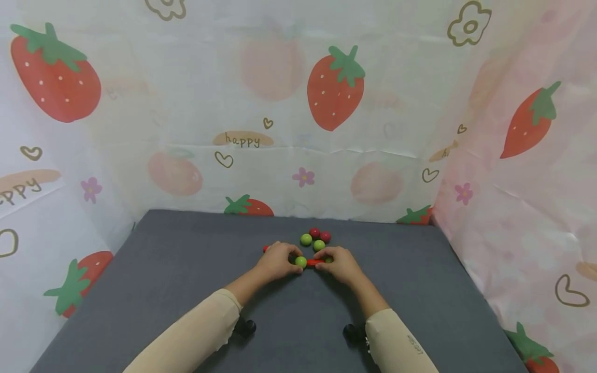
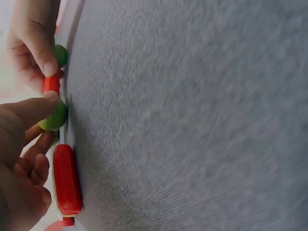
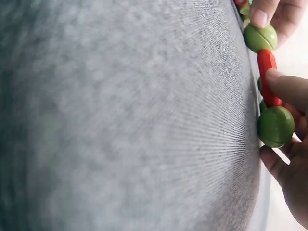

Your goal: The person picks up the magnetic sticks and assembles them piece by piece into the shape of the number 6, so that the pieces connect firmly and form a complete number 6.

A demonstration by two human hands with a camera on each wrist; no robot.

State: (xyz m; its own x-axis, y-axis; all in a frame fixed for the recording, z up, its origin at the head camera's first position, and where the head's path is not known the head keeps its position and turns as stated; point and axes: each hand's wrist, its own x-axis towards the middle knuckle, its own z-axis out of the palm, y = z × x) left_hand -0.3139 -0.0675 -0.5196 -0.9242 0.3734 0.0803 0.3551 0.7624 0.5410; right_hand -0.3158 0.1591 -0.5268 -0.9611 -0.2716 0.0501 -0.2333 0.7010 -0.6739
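A short red rod [image 1: 314, 263] lies between two green balls, one at each end, low over the dark cloth. My left hand [image 1: 276, 261] pinches the left green ball [image 3: 260, 37] between thumb and fingers. With thumb and fingers, my right hand [image 1: 342, 265] grips the red rod near the right green ball [image 3: 275, 126]. In the left wrist view, a ribbed red piece [image 2: 67, 180] rests on the cloth beside my left hand; the head view shows only its end past that hand. Fingers partly cover the rod.
Behind the hands sit a far red ball [image 1: 314, 233], another red ball [image 1: 325, 237] and two more green balls [image 1: 306, 239]. Dark grey cloth [image 1: 186, 269] covers the table. Printed strawberry curtains [image 1: 289, 176] enclose its back and sides. Black round wrist devices [image 1: 250, 327] show by both sleeves.
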